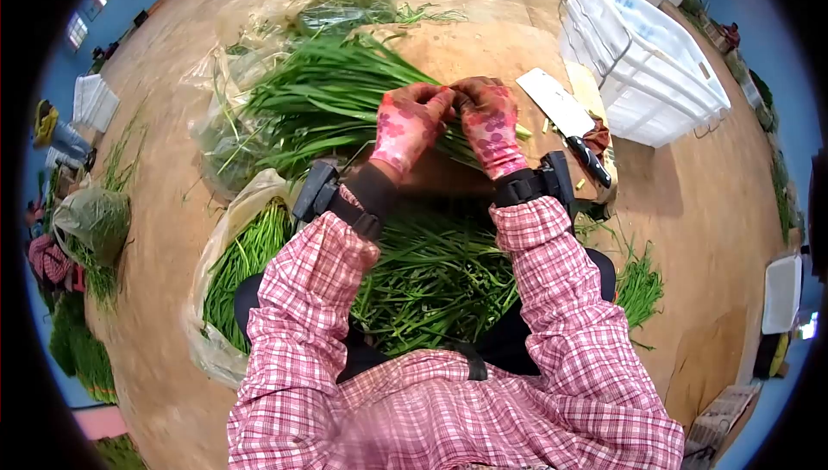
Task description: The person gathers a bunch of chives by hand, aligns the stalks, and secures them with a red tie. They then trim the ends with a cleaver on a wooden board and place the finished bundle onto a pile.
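Green chive stalks [431, 280] fill our lap, their near ends hidden under our plaid sleeves [552, 315]. Beside our left knee a plastic bag [211, 254] holds more greens, its lower edge cut off by the sleeve. Farther out, our left hand [407, 123] and right hand [488, 121], both in pink gloves, meet fingertip to fingertip over a chive bundle [319, 99]; each grip is closed, pinching a few stalks, though we cannot tell exactly how many. To the right, a cleaver [565, 121] lies on a wooden board [586, 82], near our right wrist. Beyond it stands a white crate [642, 65]. Open floor [690, 203] lies right.
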`<state>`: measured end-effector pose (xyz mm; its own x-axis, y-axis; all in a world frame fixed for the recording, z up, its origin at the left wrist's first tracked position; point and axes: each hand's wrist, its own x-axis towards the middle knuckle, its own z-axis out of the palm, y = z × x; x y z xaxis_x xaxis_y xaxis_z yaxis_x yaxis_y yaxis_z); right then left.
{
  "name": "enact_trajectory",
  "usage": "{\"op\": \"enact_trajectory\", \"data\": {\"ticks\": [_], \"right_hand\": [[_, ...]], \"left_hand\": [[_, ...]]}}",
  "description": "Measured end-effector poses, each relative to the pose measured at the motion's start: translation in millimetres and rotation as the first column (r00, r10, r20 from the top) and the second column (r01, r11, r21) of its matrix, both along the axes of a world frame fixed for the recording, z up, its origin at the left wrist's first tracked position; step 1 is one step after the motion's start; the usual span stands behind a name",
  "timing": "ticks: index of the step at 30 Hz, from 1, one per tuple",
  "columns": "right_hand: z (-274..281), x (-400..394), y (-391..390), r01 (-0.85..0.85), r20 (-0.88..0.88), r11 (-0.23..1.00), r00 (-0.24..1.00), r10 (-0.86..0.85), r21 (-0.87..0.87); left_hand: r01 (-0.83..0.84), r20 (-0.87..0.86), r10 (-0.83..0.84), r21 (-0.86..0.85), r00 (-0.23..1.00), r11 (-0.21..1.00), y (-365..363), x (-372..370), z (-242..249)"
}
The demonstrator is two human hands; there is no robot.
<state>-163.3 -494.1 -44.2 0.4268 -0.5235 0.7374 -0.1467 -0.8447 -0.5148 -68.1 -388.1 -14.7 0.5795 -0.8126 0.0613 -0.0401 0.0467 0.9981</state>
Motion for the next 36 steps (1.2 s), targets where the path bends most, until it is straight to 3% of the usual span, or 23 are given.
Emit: {"op": "enact_trajectory", "data": {"ticks": [1, 5, 7, 11, 13, 15, 17, 21, 22, 26, 29, 31, 33, 36], "right_hand": [[2, 1, 3, 0.032, -0.085, 0.999, 0.996, -0.030, 0.012], [-4, -1, 9, -0.013, 0.016, 0.999, 1.000, 0.014, -0.042], [-1, -4, 14, -0.017, -0.003, 0.993, 1.000, 0.017, -0.117], [-3, -1, 10, -0.144, 0.086, 0.987, 0.987, 0.137, 0.071], [-3, 4, 9, -0.102, 0.089, 0.995, 0.991, 0.099, 0.022], [-3, 6, 13, -0.135, 0.090, 0.991, 0.987, 0.133, 0.019], [-2, 2, 16, -0.087, 0.015, 0.994, 0.996, 0.088, -0.061], [-5, 6, 13, -0.085, -0.013, 0.982, 0.996, 0.084, -0.167], [0, 4, 14, -0.043, -0.083, 0.966, 0.996, 0.023, -0.256], [20, 5, 7, -0.081, -0.230, 0.939, 0.973, 0.002, -0.335], [29, 13, 7, -0.167, -0.260, 0.931, 0.962, 0.082, -0.325], [23, 13, 10, -0.234, -0.209, 0.952, 0.959, 0.193, -0.196], [13, 15, 13, -0.197, -0.134, 0.980, 0.971, 0.200, 0.031], [25, 10, 15, -0.105, -0.256, 0.992, 0.963, 0.084, -0.071]], "left_hand": [[-0.008, -0.073, 0.009, 0.013, 0.997, 1.000, -4, 0, 1], [-0.170, -0.497, 0.131, -0.036, 0.858, 0.985, -10, 11, -9], [-0.115, -0.496, 0.049, -0.102, 0.867, 0.988, -11, 13, -14], [-0.120, -0.505, 0.055, -0.097, 0.861, 0.988, -17, 15, -21], [-0.093, -0.423, 0.022, -0.150, 0.906, 0.984, -16, 21, -30], [-0.084, -0.540, 0.006, -0.120, 0.842, 0.989, -12, 20, -26], [-0.176, -0.632, 0.060, -0.123, 0.773, 0.977, -18, 18, -23], [-0.184, -0.564, 0.061, -0.164, 0.824, 0.969, -34, 22, -40], [-0.185, -0.508, 0.085, -0.150, 0.857, 0.971, -36, 22, -43], [-0.078, -0.419, 0.018, -0.129, 0.908, 0.989, -30, 23, -42], [-0.029, -0.436, -0.021, -0.106, 0.900, 0.994, -25, 29, -39], [-0.035, -0.465, -0.046, -0.163, 0.884, 0.986, -29, 32, -49], [0.011, -0.428, -0.084, -0.171, 0.900, 0.985, -24, 36, -52], [0.051, -0.340, -0.093, -0.131, 0.936, 0.990, -18, 32, -44]]}}
